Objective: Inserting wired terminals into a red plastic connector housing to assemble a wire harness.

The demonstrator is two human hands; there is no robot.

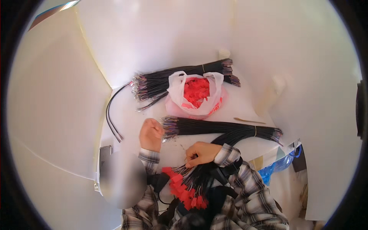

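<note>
My left hand [150, 135] is curled closed beside the loose wire ends at the left of the nearer black cable bundle [207, 127]. What its fingers hold, if anything, is hidden. My right hand [203, 152] bends down with thumb and fingers pinched on thin wires [187, 171] that fan out below it. Red plastic connectors [184, 191] cap the ends of these wires, close to my body. Beyond both hands stands a white plastic bag [176, 100], its mouth open on a heap of loose red connectors [196, 92].
Behind the bag lies another tied black cable bundle [157, 80]. A separate black cable [108, 111] curves along the left side. At the right are a thin brown stick [249, 120] and blue plastic [274, 168]. White panels [153, 34] wall in the work surface; a blurred grey shape [122, 180] blocks the lower left.
</note>
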